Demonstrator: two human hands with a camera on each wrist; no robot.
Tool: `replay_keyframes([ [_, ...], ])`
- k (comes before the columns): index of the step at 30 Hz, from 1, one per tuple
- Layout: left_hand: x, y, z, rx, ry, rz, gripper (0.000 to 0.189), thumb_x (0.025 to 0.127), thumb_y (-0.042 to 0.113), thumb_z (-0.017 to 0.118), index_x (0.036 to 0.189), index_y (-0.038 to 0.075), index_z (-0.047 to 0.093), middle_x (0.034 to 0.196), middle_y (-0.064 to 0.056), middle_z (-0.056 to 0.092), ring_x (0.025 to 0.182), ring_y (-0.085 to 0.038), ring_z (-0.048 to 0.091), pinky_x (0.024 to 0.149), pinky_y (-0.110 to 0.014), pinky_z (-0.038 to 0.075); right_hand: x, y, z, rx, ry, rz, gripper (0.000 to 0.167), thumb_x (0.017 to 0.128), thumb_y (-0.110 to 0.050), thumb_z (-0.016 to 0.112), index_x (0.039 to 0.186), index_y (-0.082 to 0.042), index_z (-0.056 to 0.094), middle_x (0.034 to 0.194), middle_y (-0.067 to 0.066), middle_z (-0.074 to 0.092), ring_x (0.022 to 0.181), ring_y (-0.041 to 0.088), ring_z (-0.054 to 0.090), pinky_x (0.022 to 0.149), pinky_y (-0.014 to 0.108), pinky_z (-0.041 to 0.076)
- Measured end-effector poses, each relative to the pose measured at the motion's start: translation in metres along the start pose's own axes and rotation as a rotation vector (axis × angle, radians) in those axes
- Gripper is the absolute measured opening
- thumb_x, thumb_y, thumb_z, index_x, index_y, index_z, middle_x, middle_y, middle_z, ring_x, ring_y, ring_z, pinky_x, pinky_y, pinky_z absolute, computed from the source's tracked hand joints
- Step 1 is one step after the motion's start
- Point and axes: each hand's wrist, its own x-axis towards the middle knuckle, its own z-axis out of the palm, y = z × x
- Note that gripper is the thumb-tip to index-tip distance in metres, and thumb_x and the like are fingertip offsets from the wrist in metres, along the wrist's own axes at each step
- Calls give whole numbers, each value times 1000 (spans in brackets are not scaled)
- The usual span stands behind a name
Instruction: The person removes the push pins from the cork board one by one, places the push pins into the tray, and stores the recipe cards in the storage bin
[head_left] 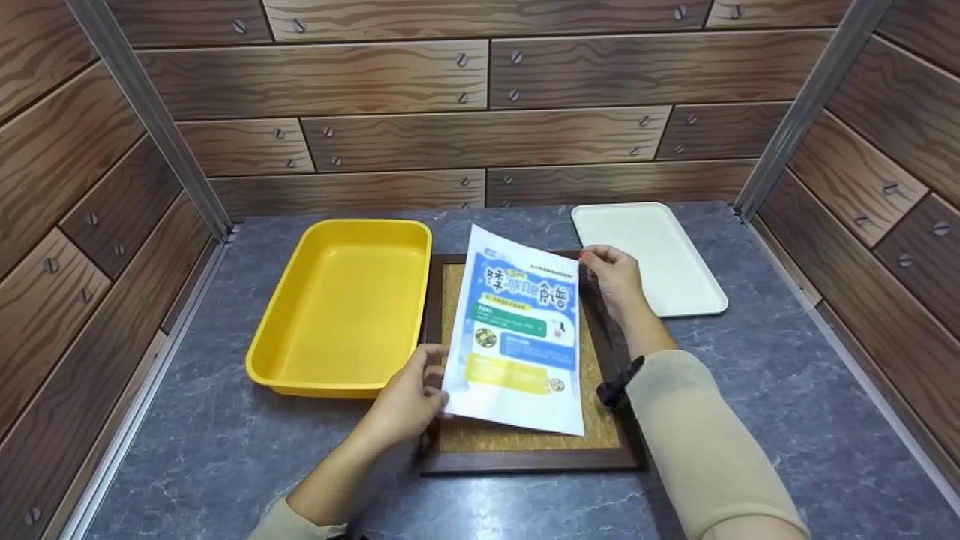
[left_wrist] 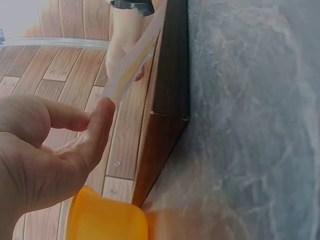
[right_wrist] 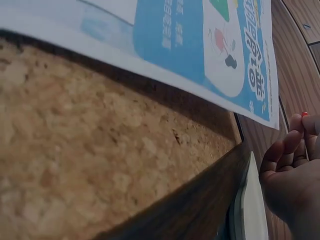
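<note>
A printed paper sheet [head_left: 517,337] with blue, green and yellow blocks is held tilted over a cork board [head_left: 525,441] in a dark wooden frame. My left hand [head_left: 409,394] pinches the sheet's lower left edge between thumb and fingers, also visible in the left wrist view. At the sheet's upper right corner is my right hand [head_left: 616,281], its thumb and forefinger pinching a small red pin [right_wrist: 304,114]. In the right wrist view those fingertips stand just beside the sheet's corner. Much of the cork lies hidden under the paper.
Left of the board stands a deep yellow tray [head_left: 341,386], close against the frame. A shallow white tray [head_left: 675,259] lies at the back right, behind the right hand. Wood-patterned walls [head_left: 390,75] enclose the grey marbled table [head_left: 187,442] at the back and sides.
</note>
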Motion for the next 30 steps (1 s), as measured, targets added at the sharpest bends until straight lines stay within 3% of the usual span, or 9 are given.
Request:
replay_keyframes([
  [9, 1, 3, -22, -93, 52, -32, 61, 97, -14, 60, 152, 7, 44, 129, -22, 73, 89, -23, 72, 79, -44, 67, 3, 2, -17, 6, 23, -40, 17, 104, -3, 68, 92, -14, 73, 76, -13, 73, 64, 2, 57, 65, 17, 50],
  [16, 4, 4, -43, -167, 97, -78, 61, 101, -12, 58, 155, 12, 43, 137, -21, 69, 99, -27, 75, 84, -47, 67, 4, 5, -30, 23, 19, -23, 7, 103, -2, 69, 100, -4, 75, 76, -13, 73, 64, 2, 56, 61, 15, 48],
  [25, 4, -2, -77, -230, 108, -112, 60, 104, -8, 55, 158, 13, 37, 144, -22, 63, 100, -25, 73, 87, -39, 66, 10, 13, -54, -143, 57, -17, 6, 104, -7, 69, 105, -4, 74, 75, -16, 72, 66, 1, 57, 62, 15, 49],
  [30, 4, -9, -98, -282, 92, -131, 62, 103, -8, 55, 159, 10, 34, 145, -25, 59, 102, -24, 72, 85, -34, 66, 11, 15, -69, -255, 78, -14, 17, 104, -10, 68, 113, 4, 72, 74, -19, 69, 66, 0, 56, 59, 13, 47],
])
